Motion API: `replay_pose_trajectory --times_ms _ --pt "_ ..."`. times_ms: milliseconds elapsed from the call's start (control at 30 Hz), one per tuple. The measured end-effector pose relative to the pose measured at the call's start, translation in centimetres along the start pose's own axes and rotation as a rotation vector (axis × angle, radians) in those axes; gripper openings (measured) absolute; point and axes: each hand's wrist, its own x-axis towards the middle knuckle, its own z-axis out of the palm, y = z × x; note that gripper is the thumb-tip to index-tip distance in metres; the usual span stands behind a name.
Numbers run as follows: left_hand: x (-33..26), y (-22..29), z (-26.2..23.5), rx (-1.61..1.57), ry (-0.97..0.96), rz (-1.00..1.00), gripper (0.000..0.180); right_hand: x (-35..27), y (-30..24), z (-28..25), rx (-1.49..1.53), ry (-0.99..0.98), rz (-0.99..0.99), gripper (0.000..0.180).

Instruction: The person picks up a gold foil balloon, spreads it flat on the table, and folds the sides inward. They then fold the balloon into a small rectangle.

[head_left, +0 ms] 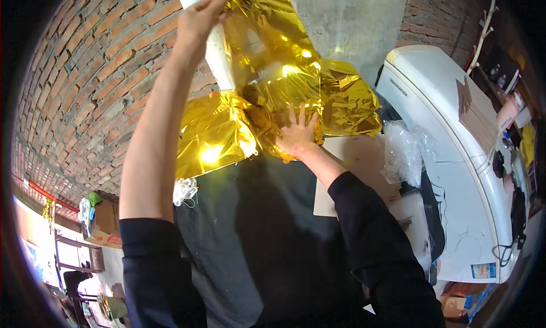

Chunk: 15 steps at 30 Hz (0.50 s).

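A large shiny gold foil sheet [273, 49] stands raised at the far side of a table covered in dark cloth [227, 225]. High at its upper left corner, my left hand [200, 18] pinches the foil's edge. Lower down, my right hand [297, 136] lies flat on the foil with its fingers spread. More gold foil [213, 132] spreads over the table's far left, and another crumpled part [350, 98] reaches out to the right. Whether these are all one piece, I cannot tell.
A cardboard sheet [355, 157] lies right of my right hand, with clear crumpled plastic [401, 157] beside it. A white refrigerator [449, 129] stands along the right. White string [185, 191] lies at the table's left edge. Behind are a brick wall [85, 95] and a white pipe [218, 58].
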Motion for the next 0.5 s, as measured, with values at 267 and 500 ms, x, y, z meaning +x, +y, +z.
replay_pose_trajectory --times_ms 267,500 --pt "6.2 9.1 -7.2 0.207 -0.095 0.199 0.056 -0.2 -0.3 -0.2 0.091 0.094 -0.011 0.077" --pt "3.1 19.5 -13.9 0.245 0.188 0.319 0.029 -0.3 -0.5 -0.2 0.104 0.164 -0.032 0.081"
